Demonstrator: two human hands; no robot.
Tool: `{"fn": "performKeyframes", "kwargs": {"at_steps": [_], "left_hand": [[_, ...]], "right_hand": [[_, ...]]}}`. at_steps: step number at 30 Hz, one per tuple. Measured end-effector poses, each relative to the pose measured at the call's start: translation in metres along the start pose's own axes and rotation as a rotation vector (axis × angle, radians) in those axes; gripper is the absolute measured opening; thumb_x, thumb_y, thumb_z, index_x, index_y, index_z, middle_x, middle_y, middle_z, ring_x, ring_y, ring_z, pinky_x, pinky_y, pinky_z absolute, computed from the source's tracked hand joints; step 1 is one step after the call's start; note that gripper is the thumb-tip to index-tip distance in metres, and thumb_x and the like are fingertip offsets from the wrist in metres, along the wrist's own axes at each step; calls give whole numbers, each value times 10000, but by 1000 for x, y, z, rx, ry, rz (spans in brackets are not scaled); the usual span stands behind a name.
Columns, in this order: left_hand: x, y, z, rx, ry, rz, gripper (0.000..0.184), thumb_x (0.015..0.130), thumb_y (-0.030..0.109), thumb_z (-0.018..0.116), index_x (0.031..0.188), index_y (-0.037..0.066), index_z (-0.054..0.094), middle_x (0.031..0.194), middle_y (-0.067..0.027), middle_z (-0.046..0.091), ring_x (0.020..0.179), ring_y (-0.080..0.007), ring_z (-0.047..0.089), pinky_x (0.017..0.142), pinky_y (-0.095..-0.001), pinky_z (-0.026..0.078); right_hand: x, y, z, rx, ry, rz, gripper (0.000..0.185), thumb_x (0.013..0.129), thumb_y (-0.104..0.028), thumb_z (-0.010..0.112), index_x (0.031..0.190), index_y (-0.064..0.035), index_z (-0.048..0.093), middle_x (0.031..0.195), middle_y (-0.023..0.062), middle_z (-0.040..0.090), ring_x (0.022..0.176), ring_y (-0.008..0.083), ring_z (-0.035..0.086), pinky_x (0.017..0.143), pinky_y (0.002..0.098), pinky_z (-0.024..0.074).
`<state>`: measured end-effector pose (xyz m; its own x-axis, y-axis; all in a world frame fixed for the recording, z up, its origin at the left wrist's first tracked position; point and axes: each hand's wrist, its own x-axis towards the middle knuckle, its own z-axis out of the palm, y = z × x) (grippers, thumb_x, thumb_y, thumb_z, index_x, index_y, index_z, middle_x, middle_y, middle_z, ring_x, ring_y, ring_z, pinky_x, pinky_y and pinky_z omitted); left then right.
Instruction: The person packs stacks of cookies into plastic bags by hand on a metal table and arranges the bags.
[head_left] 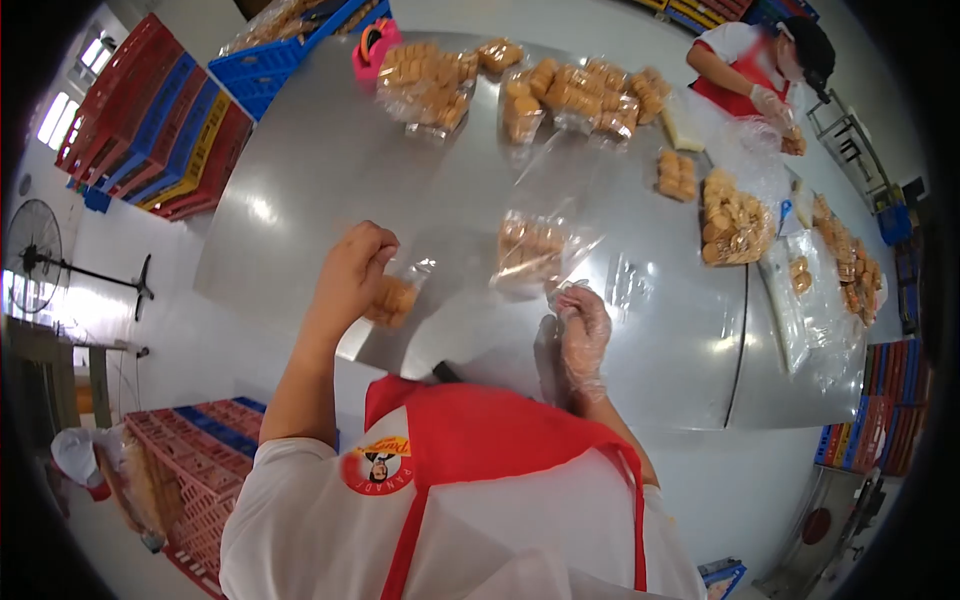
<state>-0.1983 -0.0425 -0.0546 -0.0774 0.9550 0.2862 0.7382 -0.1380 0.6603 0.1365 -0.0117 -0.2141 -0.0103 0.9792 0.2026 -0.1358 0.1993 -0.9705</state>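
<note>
My left hand (360, 262) is bare, its fingers curled together above the steel table. Just below and right of it lies a small clear bag of brown biscuits (393, 302), partly behind the hand. Whatever the curled fingers may hold is hidden. My right hand (583, 335) wears a clear plastic glove, with its fingers drawn together beside the lower right corner of a larger clear bag of biscuits (530, 248). I cannot make out what is between those fingertips. The large bag lies on the table, its clear upper part stretching away from me.
Filled biscuit bags (425, 80) and more packs (590, 95) line the table's far side by a pink tape dispenser (375, 48). Loose biscuits (730, 220) and clear plastic bags (790, 300) lie right. A co-worker (740, 70) stands far right. Stacked crates (150, 120) stand left.
</note>
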Motion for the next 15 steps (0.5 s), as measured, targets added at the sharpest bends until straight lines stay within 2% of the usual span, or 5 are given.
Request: {"fn": "performKeyframes", "kwargs": {"at_steps": [4,5,8,10,15], "left_hand": [[-42,5,18,-451,-150,-99,47,932,28,604,922,1,641,904,-71,613,870,-179,598,798,-289,464],[-47,11,28,-510,-184,-102,47,930,29,608,928,0,645,903,-63,612,873,-168,595,803,-287,465],[-54,34,59,-629,-320,-115,54,930,36,616,938,1,656,904,-47,610,879,-147,587,813,-284,465],[-52,46,69,-618,-437,-143,61,936,47,618,935,6,664,907,-47,609,880,-144,581,817,-284,465],[-65,38,119,-779,-252,-384,139,959,92,627,1068,7,644,1014,-44,629,944,-130,573,843,-281,463]], "right_hand": [[-19,-20,-17,-378,-462,-144,269,885,6,597,1151,14,638,1174,129,666,1005,242,654,900,373,532],[-24,-27,-15,-399,-538,-62,344,897,-85,626,1228,6,617,1177,114,678,1034,275,655,930,398,519],[-41,-39,14,188,-404,277,411,917,-141,649,1302,-10,586,1149,107,686,1078,270,645,976,390,493],[-40,-57,31,437,-453,311,428,926,-162,670,1316,-13,574,1136,100,687,1088,239,636,992,372,481],[-40,-68,32,245,-371,489,242,970,-116,650,1177,8,626,1093,85,689,1002,153,642,903,315,517]]}}
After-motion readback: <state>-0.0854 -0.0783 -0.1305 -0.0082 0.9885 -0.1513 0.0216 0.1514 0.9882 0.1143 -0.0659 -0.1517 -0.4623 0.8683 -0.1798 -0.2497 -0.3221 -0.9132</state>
